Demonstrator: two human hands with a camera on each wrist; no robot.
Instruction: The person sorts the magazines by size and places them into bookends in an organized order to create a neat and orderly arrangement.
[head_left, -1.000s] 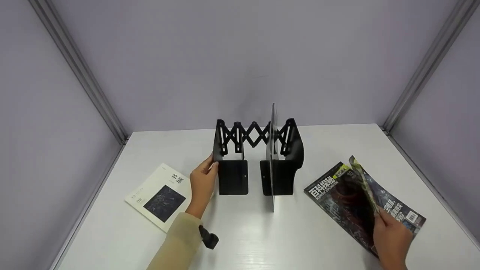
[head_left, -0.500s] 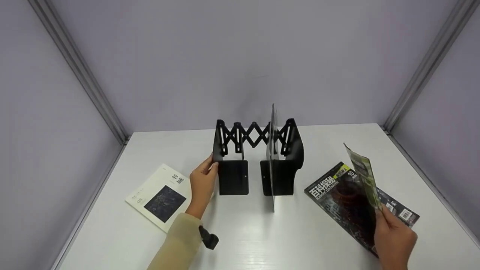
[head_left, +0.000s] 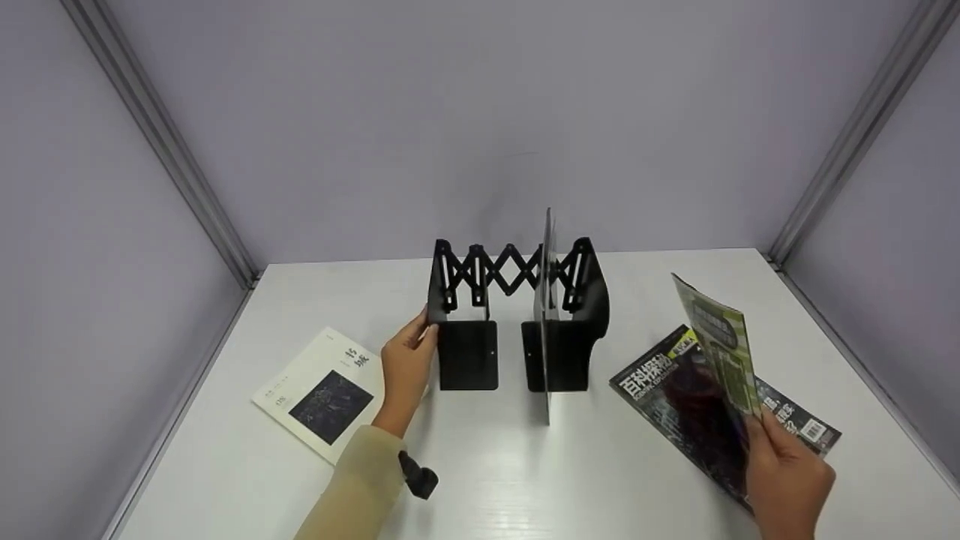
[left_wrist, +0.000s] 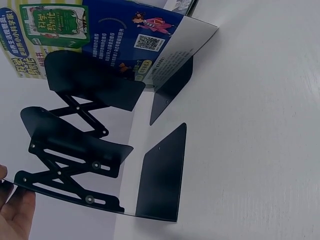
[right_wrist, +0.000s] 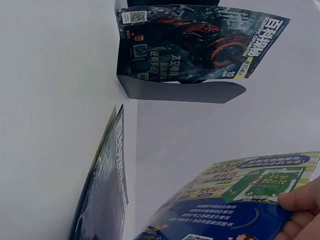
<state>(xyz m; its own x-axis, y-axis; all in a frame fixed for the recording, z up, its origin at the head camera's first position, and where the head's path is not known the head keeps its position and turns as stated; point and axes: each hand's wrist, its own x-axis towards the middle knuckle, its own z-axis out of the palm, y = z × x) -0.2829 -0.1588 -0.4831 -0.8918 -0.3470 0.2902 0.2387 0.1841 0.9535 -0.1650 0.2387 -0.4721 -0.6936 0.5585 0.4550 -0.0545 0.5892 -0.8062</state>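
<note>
A black expandable bookend [head_left: 469, 356] with scissor links stands mid-table. My left hand [head_left: 409, 367] pinches the edge of its left end plate; the left wrist view shows fingertips [left_wrist: 17, 215] at that plate. One magazine [head_left: 547, 315] stands upright in the right part, seen edge-on from above; its blue back cover faces the left wrist camera and its dark front the right wrist camera. At the right, my right hand [head_left: 787, 465] pinches another magazine [right_wrist: 225, 210] by its edge, tilted up above the table, its blue, yellow and green back cover showing.
Under the raised magazine, a dark-covered magazine [head_left: 667, 397] lies flat on the white table [head_left: 487, 465]. A cream booklet [head_left: 315, 397] with a dark square picture lies left of the bookend, partly behind my left arm. Grey walls [head_left: 480, 112] enclose the table.
My right hand has lifted the magazine's far end up off the one beneath and turned it, so more of its back cover shows. The left hand and bookend stay put.
</note>
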